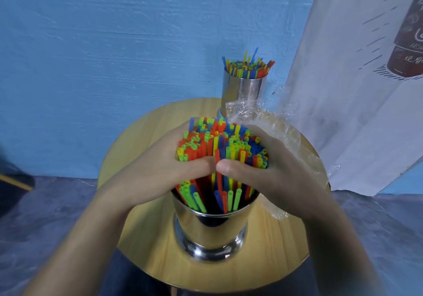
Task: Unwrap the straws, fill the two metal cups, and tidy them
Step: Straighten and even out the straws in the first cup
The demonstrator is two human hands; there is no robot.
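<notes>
Below the hands, a near metal cup (211, 229) stands on the round wooden bench (146, 234). The left hand (158, 170) and right hand (270, 172) clasp a bundle of straws (219, 144) (thumbs touching) above it. Beyond lie crumpled plastic wrap (274, 124) and a filled far cup (243, 90).

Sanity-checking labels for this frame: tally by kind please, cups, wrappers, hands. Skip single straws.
Metal cups: 2 (near cup, far cup)
Plastic wrapper: 1
Hands: 2 (left hand, right hand, both gripping the straws above the near cup)
Total: 5
</notes>
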